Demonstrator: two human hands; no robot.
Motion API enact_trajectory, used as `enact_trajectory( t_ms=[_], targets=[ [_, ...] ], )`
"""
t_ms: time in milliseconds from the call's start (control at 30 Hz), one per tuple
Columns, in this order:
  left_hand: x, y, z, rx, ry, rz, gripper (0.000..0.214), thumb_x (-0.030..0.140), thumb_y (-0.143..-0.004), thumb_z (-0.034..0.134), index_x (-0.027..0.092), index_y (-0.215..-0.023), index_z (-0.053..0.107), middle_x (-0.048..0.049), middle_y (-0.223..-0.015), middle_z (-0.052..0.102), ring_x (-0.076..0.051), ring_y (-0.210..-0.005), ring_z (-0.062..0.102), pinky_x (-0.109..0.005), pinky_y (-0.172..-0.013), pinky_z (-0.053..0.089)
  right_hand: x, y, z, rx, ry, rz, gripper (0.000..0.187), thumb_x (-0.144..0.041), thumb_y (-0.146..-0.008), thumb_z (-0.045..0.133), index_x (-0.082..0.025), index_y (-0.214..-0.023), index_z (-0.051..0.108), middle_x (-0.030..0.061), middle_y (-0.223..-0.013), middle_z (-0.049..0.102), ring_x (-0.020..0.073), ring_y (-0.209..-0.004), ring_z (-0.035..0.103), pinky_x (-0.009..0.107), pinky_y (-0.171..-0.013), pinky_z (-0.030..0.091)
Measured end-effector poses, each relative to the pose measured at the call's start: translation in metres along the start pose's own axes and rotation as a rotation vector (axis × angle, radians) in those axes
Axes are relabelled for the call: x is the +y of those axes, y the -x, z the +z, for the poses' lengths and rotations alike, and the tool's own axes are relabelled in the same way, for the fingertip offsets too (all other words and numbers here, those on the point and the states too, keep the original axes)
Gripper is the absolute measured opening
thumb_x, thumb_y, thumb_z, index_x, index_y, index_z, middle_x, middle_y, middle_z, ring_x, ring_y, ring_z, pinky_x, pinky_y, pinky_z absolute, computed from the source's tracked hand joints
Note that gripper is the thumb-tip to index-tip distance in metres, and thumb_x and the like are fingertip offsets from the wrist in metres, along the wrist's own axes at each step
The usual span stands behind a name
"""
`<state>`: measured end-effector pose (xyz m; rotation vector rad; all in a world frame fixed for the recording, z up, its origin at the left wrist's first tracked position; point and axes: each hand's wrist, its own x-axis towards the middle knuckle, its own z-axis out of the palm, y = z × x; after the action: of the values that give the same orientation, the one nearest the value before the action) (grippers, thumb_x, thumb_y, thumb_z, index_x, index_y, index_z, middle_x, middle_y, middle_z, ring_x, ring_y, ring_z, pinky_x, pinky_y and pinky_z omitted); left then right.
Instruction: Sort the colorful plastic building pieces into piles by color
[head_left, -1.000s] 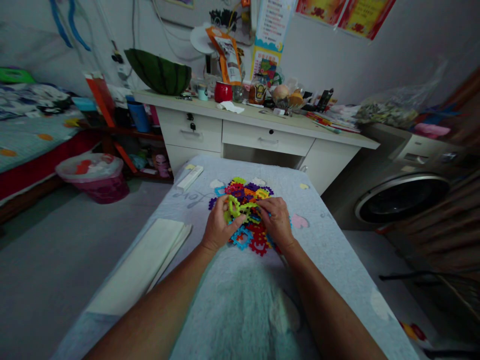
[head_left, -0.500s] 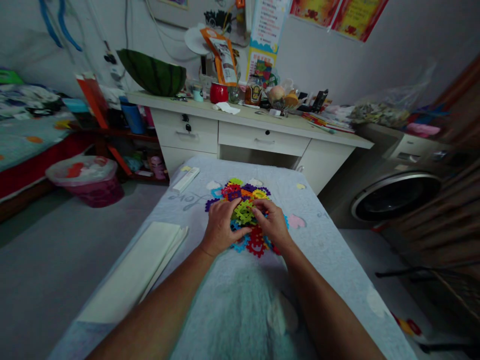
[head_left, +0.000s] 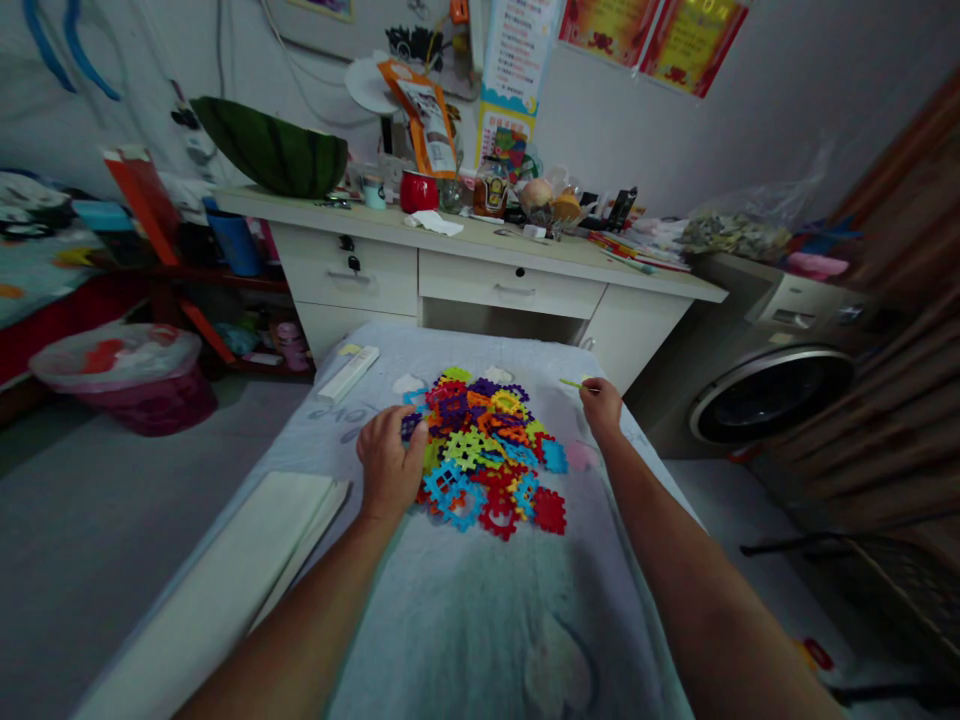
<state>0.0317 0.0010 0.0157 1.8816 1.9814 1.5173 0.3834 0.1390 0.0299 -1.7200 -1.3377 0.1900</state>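
Observation:
A heap of colourful plastic interlocking pieces, square and gear-edged, lies on the cloth-covered table. My right hand is off to the right of the heap, its fingers pinched on a yellow-green interlocking piece seen edge-on. At the heap's left edge rests my left hand, thumb apart from the fingers. A purple piece shows between thumb and fingers, though I cannot see a grip on it. Red and blue pieces lie at the near side.
A folded white cloth lies along the table's left side, with a white strip-shaped object beyond it. Behind the table stands a white desk bearing a cut watermelon and jars. A washing machine is at the right.
Both hands have parted from the heap's middle: the right moved right and away with a yellow-green piece, the left moved to the heap's left edge. The view has shifted slightly.

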Motion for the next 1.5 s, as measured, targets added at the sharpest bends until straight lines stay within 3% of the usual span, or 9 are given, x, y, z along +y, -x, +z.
enact_trajectory(
  t_ms=[167,267,433,633,867,1033,1133,1333,1500],
  targets=[
    [-0.002,-0.001,0.002,-0.021,0.012,0.006,0.03,0.041,-0.093,0.043,0.021,-0.107,0.06,-0.0081,-0.109,0.064,-0.026,-0.107,0.055,-0.044,-0.098,0.037,0.008,-0.031,0.011,0.058,0.142,-0.015,0.034,-0.019,-0.071,0.049,-0.008,-0.094,0.071,0.0157,-0.096,0.07,0.0231,-0.086,0.063,0.034,-0.085,0.046],
    [-0.002,-0.002,0.002,-0.023,0.023,0.018,0.03,0.041,-0.093,0.043,0.02,-0.107,0.061,-0.008,-0.108,0.064,-0.026,-0.107,0.055,-0.043,-0.098,0.038,0.013,-0.038,0.02,0.013,0.22,-0.049,0.039,-0.017,-0.073,0.048,-0.006,-0.101,0.071,0.018,-0.104,0.068,0.0233,-0.094,0.061,0.033,-0.09,0.045],
    [-0.001,-0.002,0.001,-0.028,0.036,0.023,0.031,0.041,-0.094,0.042,0.02,-0.107,0.061,-0.0079,-0.108,0.064,-0.026,-0.107,0.054,-0.044,-0.098,0.037,0.027,-0.031,0.028,-0.145,0.363,-0.055,0.039,-0.009,-0.073,0.047,-0.009,-0.104,0.072,0.0172,-0.112,0.066,0.0247,-0.105,0.058,0.034,-0.096,0.041],
    [0.0,-0.002,0.0,-0.04,0.042,0.02,0.029,0.04,-0.093,0.043,0.02,-0.106,0.061,-0.0074,-0.107,0.064,-0.026,-0.106,0.055,-0.043,-0.097,0.038,0.027,-0.018,0.027,-0.111,0.469,-0.087,0.038,-0.018,-0.08,0.051,-0.018,-0.112,0.071,0.0155,-0.123,0.057,0.0299,-0.111,0.053,0.044,-0.093,0.042],
    [-0.003,-0.001,0.001,-0.05,0.052,0.019,0.029,0.04,-0.093,0.043,0.022,-0.105,0.061,-0.0066,-0.107,0.064,-0.025,-0.106,0.055,-0.042,-0.098,0.038,0.019,-0.016,0.027,-0.21,0.499,-0.111,0.035,-0.025,-0.089,0.047,-0.02,-0.115,0.069,0.0153,-0.121,0.059,0.0293,-0.11,0.053,0.049,-0.095,0.04],
    [-0.003,-0.002,0.003,-0.048,0.038,0.026,0.027,0.04,-0.093,0.043,0.022,-0.104,0.061,-0.0065,-0.107,0.064,-0.025,-0.107,0.055,-0.043,-0.098,0.037,0.011,-0.012,0.027,-0.203,0.463,-0.087,0.037,-0.023,-0.086,0.048,-0.018,-0.118,0.067,0.0157,-0.13,0.057,0.034,-0.118,0.051,0.056,-0.098,0.038],
    [-0.003,-0.004,0.003,-0.032,0.047,0.023,0.027,0.04,-0.093,0.044,0.022,-0.103,0.061,-0.0066,-0.107,0.064,-0.025,-0.108,0.055,-0.043,-0.1,0.036,-0.001,-0.006,0.032,-0.185,0.355,-0.117,0.039,-0.021,-0.083,0.051,-0.018,-0.119,0.065,0.0134,-0.13,0.059,0.031,-0.119,0.051,0.053,-0.099,0.04],
    [-0.007,-0.003,0.005,-0.03,0.05,0.002,0.026,0.039,-0.092,0.044,0.022,-0.102,0.061,-0.0067,-0.107,0.064,-0.025,-0.108,0.055,-0.044,-0.099,0.037,-0.036,0.01,0.052,-0.494,0.186,-0.364,0.038,-0.016,-0.078,0.054,-0.024,-0.112,0.068,0.0039,-0.113,0.07,0.0205,-0.106,0.061,0.039,-0.096,0.047],
    [-0.007,-0.004,0.005,-0.027,0.057,0.001,0.025,0.038,-0.092,0.044,0.023,-0.101,0.062,-0.0065,-0.106,0.064,-0.025,-0.107,0.055,-0.044,-0.099,0.037,-0.048,0.017,0.06,-0.569,0.186,-0.396,0.043,-0.013,-0.072,0.058,-0.025,-0.112,0.067,0.0025,-0.11,0.072,0.02,-0.101,0.063,0.037,-0.094,0.048]
  ],
)
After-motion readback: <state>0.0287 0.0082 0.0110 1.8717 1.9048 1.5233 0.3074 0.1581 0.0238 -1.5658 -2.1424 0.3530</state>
